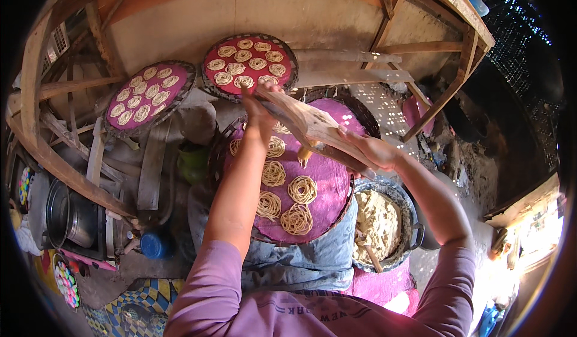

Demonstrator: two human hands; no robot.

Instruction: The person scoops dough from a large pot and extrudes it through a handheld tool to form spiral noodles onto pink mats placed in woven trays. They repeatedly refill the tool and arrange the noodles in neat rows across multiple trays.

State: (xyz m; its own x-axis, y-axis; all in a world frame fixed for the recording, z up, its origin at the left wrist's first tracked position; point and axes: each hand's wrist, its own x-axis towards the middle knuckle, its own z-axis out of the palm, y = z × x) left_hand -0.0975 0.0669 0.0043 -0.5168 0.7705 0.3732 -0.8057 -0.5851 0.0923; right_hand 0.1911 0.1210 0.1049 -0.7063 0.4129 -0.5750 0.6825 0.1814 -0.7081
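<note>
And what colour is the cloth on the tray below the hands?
The cloth is purple-pink, best seen in the head view.

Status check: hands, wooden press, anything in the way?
Left hand gripping wooden press at far end, right hand at near end. Dough strands hang below it. Coils lie on tray, mostly left.

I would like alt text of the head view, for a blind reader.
The person's left hand and right hand hold a long wooden tool over a round purple-lined tray bearing pale dough coils. A pot of dough stands to the right; a red-lined tray and pink-lined tray with more coils lie beyond.
</note>
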